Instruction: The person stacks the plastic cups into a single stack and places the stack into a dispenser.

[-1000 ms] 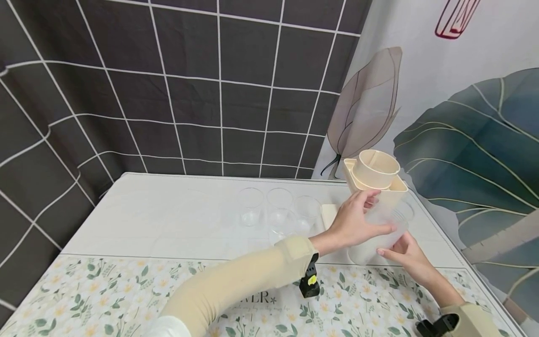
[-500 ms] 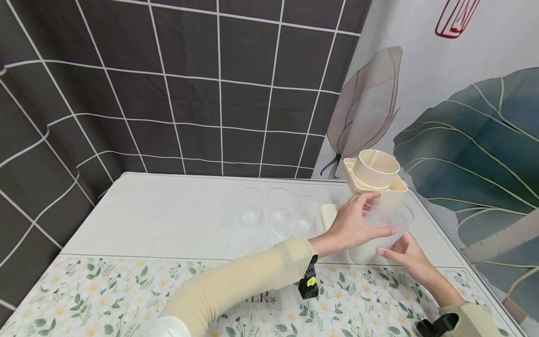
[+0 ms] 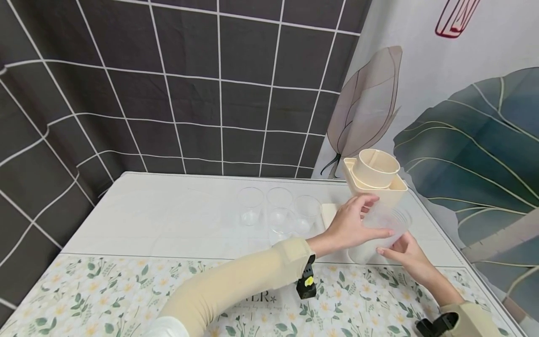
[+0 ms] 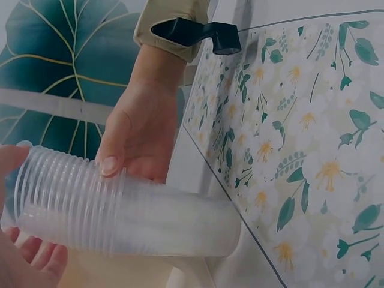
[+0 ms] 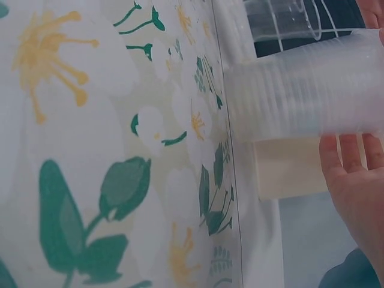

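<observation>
A stack of clear plastic cups (image 3: pixel 366 252) stands at the right of the table, held by both hands. My left hand (image 3: pixel 353 220) grips it near the top, thumb on the near side and fingers round the far side. Lower down, my right hand (image 3: pixel 410 257) holds the stack's right side, its thumb (image 4: pixel 110 165) against the cups. Many nested rims show in the left wrist view, where the left fingers (image 4: pixel 45 258) curve round the rim end. Right behind the stack stands a cream, boxy holder with a round cylinder on top (image 3: pixel 376 175).
Several clear cups (image 3: pixel 250 206) stand upright on the white part of the table (image 3: pixel 168 215), left of the hands. A cream block-like part (image 3: pixel 329 215) lies behind the left wrist. A flowered cloth (image 3: pixel 105 290) covers the front; a dark gridded curtain (image 3: pixel 189 93) hangs behind.
My left hand has moved slightly down and toward me, and the top of the cup stack has shifted a little with it. My right hand stays in place.
</observation>
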The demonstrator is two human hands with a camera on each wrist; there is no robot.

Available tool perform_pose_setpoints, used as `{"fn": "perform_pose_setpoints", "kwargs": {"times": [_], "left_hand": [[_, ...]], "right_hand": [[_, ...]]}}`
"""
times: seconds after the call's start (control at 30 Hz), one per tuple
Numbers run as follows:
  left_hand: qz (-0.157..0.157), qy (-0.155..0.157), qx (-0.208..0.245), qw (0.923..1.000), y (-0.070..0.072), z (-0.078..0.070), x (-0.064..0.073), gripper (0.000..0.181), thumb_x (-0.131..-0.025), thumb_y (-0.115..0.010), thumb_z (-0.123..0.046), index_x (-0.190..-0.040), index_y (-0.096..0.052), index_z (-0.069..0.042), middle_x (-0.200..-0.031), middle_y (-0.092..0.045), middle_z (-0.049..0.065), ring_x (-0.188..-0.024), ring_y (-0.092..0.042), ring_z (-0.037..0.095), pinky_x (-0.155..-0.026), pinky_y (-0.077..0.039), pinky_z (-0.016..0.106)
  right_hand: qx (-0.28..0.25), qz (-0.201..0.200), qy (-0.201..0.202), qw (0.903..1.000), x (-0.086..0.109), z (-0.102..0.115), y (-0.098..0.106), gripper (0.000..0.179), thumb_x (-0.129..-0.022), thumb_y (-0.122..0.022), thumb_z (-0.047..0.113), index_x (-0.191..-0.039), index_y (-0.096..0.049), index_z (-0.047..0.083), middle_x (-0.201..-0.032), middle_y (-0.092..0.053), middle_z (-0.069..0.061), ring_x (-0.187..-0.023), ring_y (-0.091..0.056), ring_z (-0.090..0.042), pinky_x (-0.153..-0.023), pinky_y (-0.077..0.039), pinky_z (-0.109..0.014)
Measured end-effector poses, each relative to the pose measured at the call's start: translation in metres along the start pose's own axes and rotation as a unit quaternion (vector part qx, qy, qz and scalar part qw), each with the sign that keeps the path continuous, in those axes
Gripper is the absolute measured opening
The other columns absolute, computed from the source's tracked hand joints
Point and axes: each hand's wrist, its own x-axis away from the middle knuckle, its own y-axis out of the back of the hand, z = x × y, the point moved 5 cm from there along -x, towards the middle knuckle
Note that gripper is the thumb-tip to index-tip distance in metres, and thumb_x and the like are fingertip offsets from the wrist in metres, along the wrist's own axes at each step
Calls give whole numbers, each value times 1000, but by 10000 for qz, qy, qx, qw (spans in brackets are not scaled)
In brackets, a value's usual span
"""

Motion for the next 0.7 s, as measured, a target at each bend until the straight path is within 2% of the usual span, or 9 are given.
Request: {"fn": "perform_pose_setpoints", "kwargs": {"times": [0.33,0.7], "left_hand": [[31,128,112,9999,0,1,1,68,-77,-80,-36,-135,-51,-17,-128,-56,-7,-106,-54,-2,-86,-41,5],[-2,211,301,9993,0,3,3,66,-77,-79,-35,-135,-51,-19,-128,-55,-8,-104,-54,-3,-89,-46,11]], "right_hand": [[23,-5,-30,10000,0,-1,0,69,-88,-54,-12,-140,-29,28,-132,-44,25,-114,-49,15,-82,-51,-9],[-90,36,93,9999,0,0,-1,73,-87,-54,-13,-144,-26,24,-135,-42,24,-117,-46,16,-86,-49,-8]]}}
